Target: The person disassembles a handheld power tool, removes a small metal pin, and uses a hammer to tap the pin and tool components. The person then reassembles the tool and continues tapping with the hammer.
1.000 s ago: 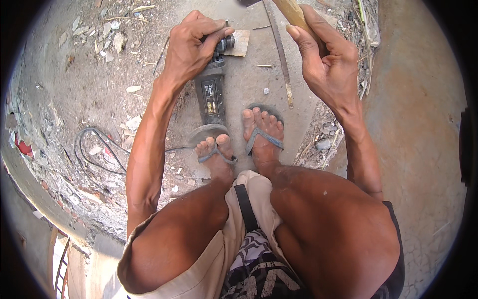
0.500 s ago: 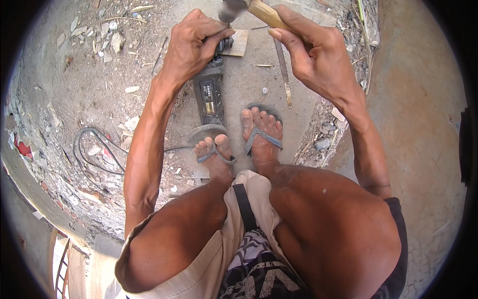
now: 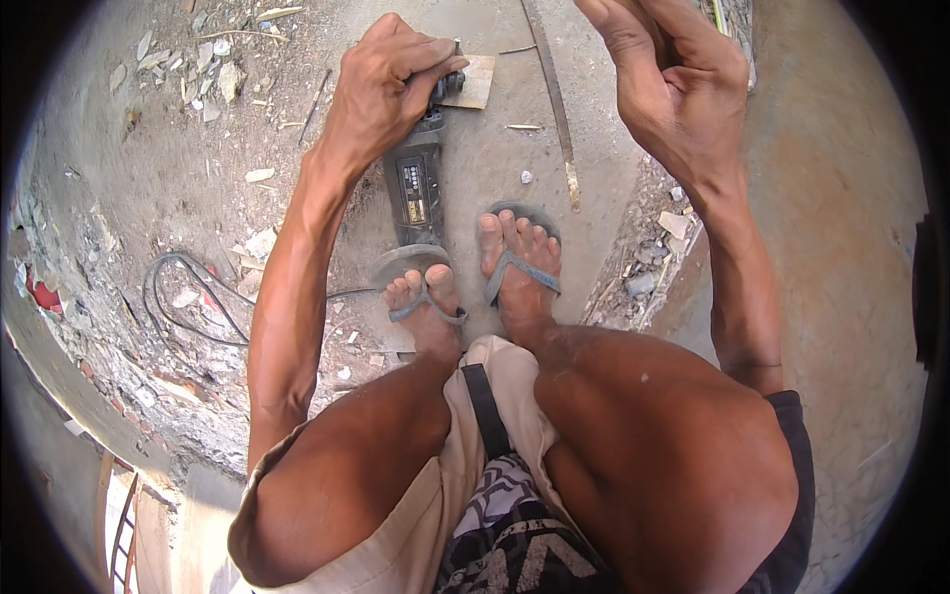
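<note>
My left hand (image 3: 396, 84) is closed in a pinch at the far end of a dark angle grinder (image 3: 416, 188). Between its thumb and forefinger a thin nail-like metal pin (image 3: 457, 46) sticks up; its lower end is hidden. The grinder lies on the ground, its black head by my fingers, over a small piece of wood (image 3: 477, 83). Raised at the far right, my right hand (image 3: 683, 89) is closed round the wooden handle of a hammer. The hammer's head is outside the picture, and my fingers cover most of the handle.
A flat rusty metal strip (image 3: 554, 99) lies right of the grinder. The black cable (image 3: 163, 297) coils at the left among rubble and stone chips (image 3: 230, 81). My feet in flip-flops (image 3: 524, 277) stand close to the grinder's near end.
My right hand has lifted the hammer away from the pin, up and to the right, so its head has left the picture. My left hand and the grinder have stayed in place.
</note>
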A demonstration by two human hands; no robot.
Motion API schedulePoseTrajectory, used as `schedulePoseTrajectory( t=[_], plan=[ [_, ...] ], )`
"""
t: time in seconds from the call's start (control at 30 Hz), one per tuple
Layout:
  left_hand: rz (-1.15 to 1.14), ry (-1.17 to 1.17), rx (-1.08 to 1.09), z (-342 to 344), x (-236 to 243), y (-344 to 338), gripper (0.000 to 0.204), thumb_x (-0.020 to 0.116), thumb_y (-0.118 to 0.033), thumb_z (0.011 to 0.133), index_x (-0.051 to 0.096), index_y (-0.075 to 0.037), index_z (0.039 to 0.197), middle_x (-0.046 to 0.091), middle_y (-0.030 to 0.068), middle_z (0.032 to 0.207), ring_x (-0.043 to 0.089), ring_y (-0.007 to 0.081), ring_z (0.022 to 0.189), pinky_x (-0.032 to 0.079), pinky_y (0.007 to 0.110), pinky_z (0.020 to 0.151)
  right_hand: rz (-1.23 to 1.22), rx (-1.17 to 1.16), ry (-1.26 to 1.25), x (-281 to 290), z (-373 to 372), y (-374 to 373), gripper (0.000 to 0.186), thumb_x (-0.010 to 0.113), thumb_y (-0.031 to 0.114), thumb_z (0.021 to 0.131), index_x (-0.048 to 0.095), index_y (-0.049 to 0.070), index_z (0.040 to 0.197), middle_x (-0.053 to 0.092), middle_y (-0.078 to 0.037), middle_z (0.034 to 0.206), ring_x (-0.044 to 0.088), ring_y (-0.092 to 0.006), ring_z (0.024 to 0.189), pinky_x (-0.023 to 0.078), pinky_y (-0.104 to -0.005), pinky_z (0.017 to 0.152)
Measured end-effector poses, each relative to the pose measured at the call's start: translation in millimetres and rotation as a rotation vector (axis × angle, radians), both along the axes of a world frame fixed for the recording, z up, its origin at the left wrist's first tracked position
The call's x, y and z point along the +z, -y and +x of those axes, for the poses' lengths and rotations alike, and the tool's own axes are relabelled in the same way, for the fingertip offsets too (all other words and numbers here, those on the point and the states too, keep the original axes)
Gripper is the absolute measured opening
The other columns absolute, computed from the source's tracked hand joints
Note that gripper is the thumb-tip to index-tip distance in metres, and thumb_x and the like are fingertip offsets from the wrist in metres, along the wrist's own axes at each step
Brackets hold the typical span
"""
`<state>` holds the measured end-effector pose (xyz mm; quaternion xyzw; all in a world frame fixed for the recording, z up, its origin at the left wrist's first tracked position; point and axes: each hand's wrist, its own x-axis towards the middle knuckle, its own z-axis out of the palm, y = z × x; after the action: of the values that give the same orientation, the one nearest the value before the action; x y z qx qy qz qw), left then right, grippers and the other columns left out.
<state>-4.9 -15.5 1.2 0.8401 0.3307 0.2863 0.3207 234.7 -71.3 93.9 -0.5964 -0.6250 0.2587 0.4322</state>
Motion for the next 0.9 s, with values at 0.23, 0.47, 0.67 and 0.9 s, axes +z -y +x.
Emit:
schedulePoseTrajectory(
  t=[0.23, 0.47, 0.67, 0.9],
  plan=[
    [-0.009, -0.034, 0.005, -6, 0, 1, 0.009, 0.079, -0.007, 0.087, 0.082, -0.006, 0.096, 0.076, 0.0062, 0.082, 0.059, 0.0204, 0.076, 0.053, 0.035, 0.072, -0.219, 0.213, 0.176, 4, 4, 6, 0.041, 0.070, -0.007, 0.092, 0.065, -0.009, 0.133, 0.071, -0.021, 0.073, 0.064, -0.0161, 0.054, 0.047, -0.0335, 0.049],
    [0.023, -0.008, -0.019, -1, 0, 1, 0.011, 0.078, -0.005, 0.086, 0.082, -0.006, 0.097, 0.077, 0.0054, 0.083, 0.058, 0.0199, 0.076, 0.052, 0.034, 0.072, 0.087, 0.083, 0.140, -7, 2, 17, 0.034, 0.070, -0.002, 0.094, 0.070, -0.003, 0.129, 0.073, -0.021, 0.084, 0.065, -0.0200, 0.058, 0.050, -0.0322, 0.054],
    [0.031, 0.009, -0.023, -2, -2, 3, 0.012, 0.079, -0.006, 0.087, 0.082, -0.006, 0.098, 0.075, 0.0044, 0.081, 0.057, 0.0206, 0.076, 0.052, 0.034, 0.072, 0.151, 0.062, 0.234, -2, 6, 9, 0.043, 0.070, -0.008, 0.093, 0.065, -0.008, 0.135, 0.074, -0.019, 0.080, 0.065, -0.0110, 0.063, 0.047, -0.0301, 0.051],
    [0.014, -0.010, -0.018, -2, 0, 1, 0.011, 0.079, -0.008, 0.087, 0.081, -0.006, 0.098, 0.075, 0.0042, 0.081, 0.057, 0.0205, 0.075, 0.052, 0.035, 0.072, -0.058, 0.202, 0.311, -8, -2, 20, 0.041, 0.070, -0.008, 0.091, 0.067, -0.007, 0.131, 0.071, -0.021, 0.075, 0.063, -0.0194, 0.053, 0.046, -0.0307, 0.049]
  ],
)
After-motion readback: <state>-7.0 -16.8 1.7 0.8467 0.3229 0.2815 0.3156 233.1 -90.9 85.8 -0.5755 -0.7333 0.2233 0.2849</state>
